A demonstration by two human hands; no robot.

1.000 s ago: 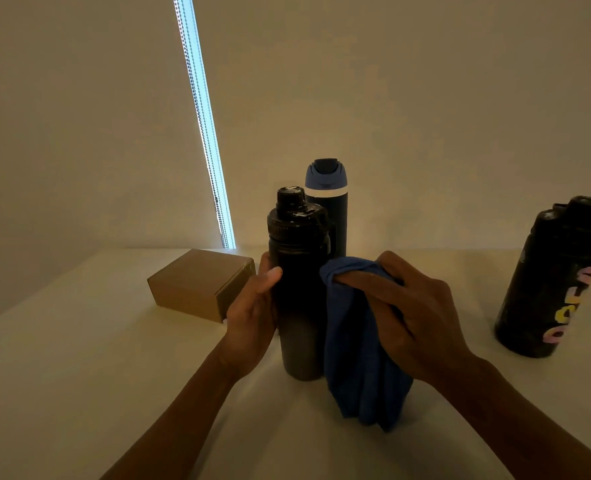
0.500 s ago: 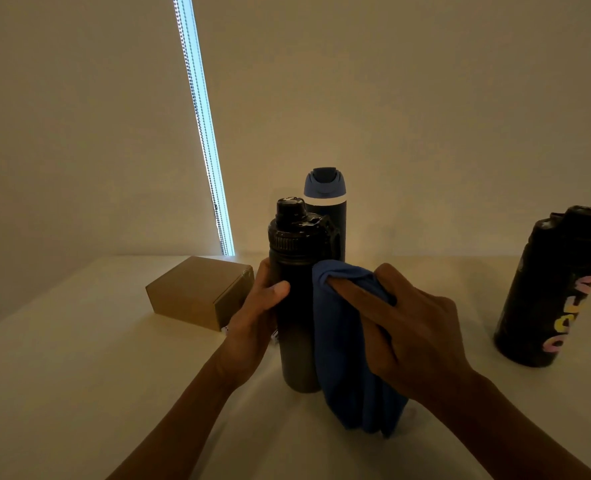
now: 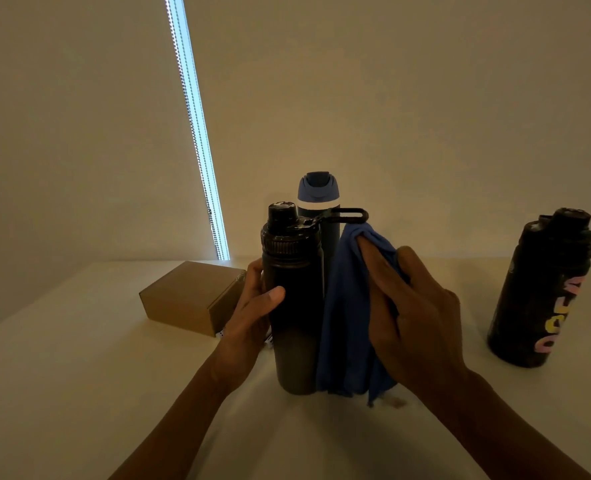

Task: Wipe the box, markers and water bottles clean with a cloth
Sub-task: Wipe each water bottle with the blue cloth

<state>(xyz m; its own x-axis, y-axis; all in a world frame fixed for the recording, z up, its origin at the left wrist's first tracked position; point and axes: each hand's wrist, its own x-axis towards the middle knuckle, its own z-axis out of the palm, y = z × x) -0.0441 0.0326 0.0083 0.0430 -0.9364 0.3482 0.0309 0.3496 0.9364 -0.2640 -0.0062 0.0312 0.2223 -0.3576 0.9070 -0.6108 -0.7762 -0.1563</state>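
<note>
A tall black bottle (image 3: 295,306) stands upright in the middle of the table. My left hand (image 3: 252,310) grips its left side, thumb across the front. My right hand (image 3: 408,313) holds a blue cloth (image 3: 346,323) pressed against the bottle's right side, fingers reaching up near the lid's carry loop. Behind it stands a dark bottle with a blue cap (image 3: 317,192). A brown cardboard box (image 3: 190,297) lies to the left. A wide black bottle with coloured letters (image 3: 543,289) stands at the right. No markers are in view.
The pale table (image 3: 62,375) meets a plain wall at the back. A bright strip of window with a bead chain (image 3: 197,133) runs down the wall at the left. A small brownish spot (image 3: 396,403) lies by the cloth's lower edge.
My right hand has slid the cloth up the bottle's right side toward the lid. The lid's carry loop now sticks out to the right. My left hand keeps its grip.
</note>
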